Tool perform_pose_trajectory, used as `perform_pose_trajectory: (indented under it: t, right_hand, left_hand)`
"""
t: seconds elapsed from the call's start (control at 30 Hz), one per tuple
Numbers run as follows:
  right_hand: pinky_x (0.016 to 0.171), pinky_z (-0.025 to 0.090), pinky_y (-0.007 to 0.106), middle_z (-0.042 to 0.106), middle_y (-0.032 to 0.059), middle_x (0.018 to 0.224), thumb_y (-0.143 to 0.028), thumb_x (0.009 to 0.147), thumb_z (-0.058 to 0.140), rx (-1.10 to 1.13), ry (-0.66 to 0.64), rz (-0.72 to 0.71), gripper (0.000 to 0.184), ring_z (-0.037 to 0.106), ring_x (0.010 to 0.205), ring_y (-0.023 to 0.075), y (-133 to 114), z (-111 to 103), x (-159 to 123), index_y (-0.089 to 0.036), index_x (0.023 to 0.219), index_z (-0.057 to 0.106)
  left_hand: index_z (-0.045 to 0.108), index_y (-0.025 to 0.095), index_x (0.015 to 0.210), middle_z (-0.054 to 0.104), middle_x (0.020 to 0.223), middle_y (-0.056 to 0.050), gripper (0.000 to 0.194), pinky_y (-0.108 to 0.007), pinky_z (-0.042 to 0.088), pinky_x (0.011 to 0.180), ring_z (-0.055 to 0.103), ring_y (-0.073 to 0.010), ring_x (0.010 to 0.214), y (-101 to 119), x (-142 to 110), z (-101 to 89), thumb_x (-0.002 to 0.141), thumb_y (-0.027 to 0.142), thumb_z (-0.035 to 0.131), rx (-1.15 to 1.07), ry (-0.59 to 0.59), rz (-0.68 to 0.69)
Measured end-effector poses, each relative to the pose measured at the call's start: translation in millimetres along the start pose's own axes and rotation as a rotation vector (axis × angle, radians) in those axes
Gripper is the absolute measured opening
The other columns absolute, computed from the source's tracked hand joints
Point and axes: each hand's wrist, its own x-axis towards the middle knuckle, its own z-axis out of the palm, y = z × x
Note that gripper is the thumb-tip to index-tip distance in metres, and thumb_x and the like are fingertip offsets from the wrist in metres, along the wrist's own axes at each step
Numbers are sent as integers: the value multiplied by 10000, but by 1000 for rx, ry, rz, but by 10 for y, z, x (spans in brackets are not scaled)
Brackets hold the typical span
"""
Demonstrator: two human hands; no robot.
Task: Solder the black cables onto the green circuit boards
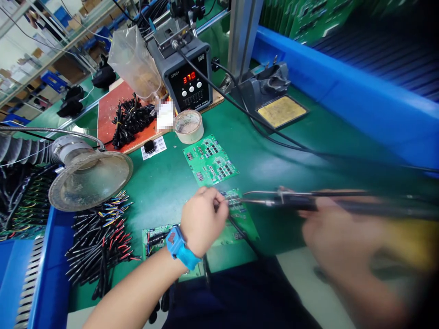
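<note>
My left hand [203, 219], with a blue wristband, is closed in a pinch over a green circuit board [240, 219] on the green mat; what its fingers hold is hidden. My right hand [329, 228], blurred by motion, grips a soldering iron [274, 200] whose tip points left at the board beside my left fingers. A dark wire runs from the board toward my lap. A second green circuit board [210, 160] lies just beyond. A third board [157, 237] lies under my left wrist.
A soldering station [188, 77] showing 370 stands at the back, beside a tape roll [188, 125] and an iron stand with a yellow sponge [281, 110]. A fume extractor funnel [89, 178] sits at left above piles of coloured wires [103, 237]. A blue bin wall [343, 96] runs along the right.
</note>
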Motion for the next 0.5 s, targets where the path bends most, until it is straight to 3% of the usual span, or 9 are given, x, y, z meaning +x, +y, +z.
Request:
perform_pose_trajectory:
  t: [0.3,0.5]
  right_hand:
    - [421,390,272,448,-36,531,-289,531,617,-14,20,4,169,450,441,106,88,-37,-5,-209,626,502]
    - [403,374,259,467,-23,546,-307,541,625,-73,-41,-51,173,450,434,106,85,-34,-15,-201,619,514]
  left_hand:
    - [590,210,748,510,783,-3,145,-244,399,576,525,-137,645,62,-76,80,814,224,462,201,18,67]
    - [582,199,751,508,786,-17,168,-256,411,569,527,-151,640,88,-80,94,828,224,435,287,17,68]
